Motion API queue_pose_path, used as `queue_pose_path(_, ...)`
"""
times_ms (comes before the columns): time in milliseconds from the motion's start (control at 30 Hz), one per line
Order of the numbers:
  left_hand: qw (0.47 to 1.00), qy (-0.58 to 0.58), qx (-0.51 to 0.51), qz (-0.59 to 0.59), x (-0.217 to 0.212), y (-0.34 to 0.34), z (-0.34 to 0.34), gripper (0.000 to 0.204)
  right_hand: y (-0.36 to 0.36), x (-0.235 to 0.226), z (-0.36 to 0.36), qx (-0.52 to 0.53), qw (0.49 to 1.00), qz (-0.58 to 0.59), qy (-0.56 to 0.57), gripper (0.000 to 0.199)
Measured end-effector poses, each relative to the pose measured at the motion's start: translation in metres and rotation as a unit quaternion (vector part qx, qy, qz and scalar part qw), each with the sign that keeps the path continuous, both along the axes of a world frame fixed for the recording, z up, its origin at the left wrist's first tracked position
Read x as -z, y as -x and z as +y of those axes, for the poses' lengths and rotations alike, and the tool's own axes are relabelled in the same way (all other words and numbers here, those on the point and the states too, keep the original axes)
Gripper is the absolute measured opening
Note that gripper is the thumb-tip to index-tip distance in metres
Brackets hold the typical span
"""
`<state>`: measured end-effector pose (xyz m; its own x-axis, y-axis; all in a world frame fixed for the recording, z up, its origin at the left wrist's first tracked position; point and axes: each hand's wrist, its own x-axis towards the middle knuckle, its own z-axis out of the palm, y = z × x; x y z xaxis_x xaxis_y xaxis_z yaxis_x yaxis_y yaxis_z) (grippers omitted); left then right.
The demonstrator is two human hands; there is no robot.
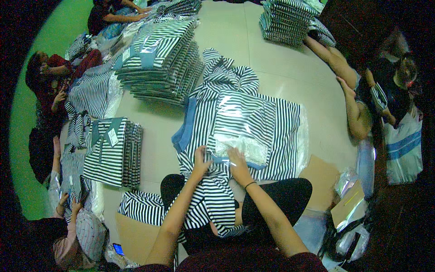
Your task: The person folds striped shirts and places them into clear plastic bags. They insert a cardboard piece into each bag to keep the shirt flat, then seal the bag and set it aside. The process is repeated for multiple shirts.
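Observation:
A folded black-and-white striped shirt in a shiny clear plastic bag lies before me on a loose striped shirt with a blue collar band. White crinkled plastic bunches at the bag's near end. My left hand is closed at the bag's near left corner, fingers curled on its edge. Beside it, my right hand grips the same near edge, its fingertips over the crinkled plastic. Part of both grips is hidden. Striped cloth trails under my forearms and across my lap.
A tall stack of bagged striped shirts stands far left, a smaller stack nearer, another far right. Cardboard and plastic bags lie at my right. Several people sit around, one with striped cloth at left.

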<state>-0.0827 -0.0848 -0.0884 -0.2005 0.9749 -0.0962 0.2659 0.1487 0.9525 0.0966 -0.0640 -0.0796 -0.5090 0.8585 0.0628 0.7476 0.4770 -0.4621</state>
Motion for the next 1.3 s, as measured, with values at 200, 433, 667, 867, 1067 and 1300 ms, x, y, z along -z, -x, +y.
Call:
queue_pose_path(200, 0.938, 0.190, -0.067, -0.283, 0.024, 0.017, 0.030, 0.037, 0.002, -0.012, -0.024, -0.075, 0.990, -0.117, -0.024, 0.047)
queue_pose_path(433, 0.908, 0.256, 0.011, -0.332, 0.009, 0.029, 0.040, 0.029, -0.082, -0.054, -0.037, 0.040, 0.968, 0.003, 0.246, 0.027)
queue_pose_path(667, 0.908, 0.295, 0.012, -0.298, -0.008, 0.013, 0.041, 0.009, -0.141, -0.021, 0.021, 0.347, 0.849, 0.134, 0.376, 0.029)
queue_pose_path(867, 0.933, 0.219, -0.072, -0.278, -0.006, -0.017, 0.020, 0.016, -0.157, 0.001, 0.017, 0.347, 0.787, 0.253, 0.442, 0.019)
queue_pose_path(1067, 0.878, 0.301, -0.052, -0.368, -0.027, -0.004, 0.016, 0.015, -0.153, 0.006, 0.013, 0.347, 0.758, 0.339, 0.436, 0.019)
queue_pose_path(1300, 0.929, 0.190, -0.029, -0.315, -0.099, -0.012, 0.046, 0.035, -0.148, -0.072, 0.037, 0.239, 0.686, 0.588, 0.355, 0.020)
